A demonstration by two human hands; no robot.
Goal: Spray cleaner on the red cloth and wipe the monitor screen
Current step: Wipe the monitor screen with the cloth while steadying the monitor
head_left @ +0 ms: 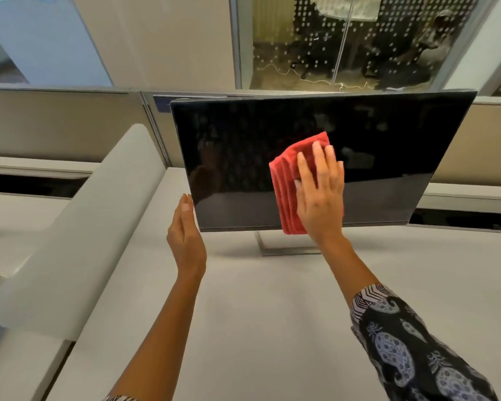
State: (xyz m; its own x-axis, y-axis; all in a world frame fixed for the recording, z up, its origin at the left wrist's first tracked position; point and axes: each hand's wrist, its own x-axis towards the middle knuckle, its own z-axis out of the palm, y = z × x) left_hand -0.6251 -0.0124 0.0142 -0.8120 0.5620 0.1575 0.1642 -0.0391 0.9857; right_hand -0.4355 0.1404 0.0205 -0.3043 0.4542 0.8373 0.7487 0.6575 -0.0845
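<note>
A right hand (320, 195) presses a red cloth (287, 183) flat against a dark monitor screen (272, 134).

Fingers spread wide, the palm pins the folded, ribbed cloth just below the screen's centre, hiding its right half; the lower edge overhangs the bottom bezel. The left hand (185, 238), open with fingers together, touches the monitor's lower left corner. The stand (275, 247) is mostly hidden behind panel and wrist. The screen is off, with faint, unreadable reflections. It stands on a pale desk (272, 314).
</note>
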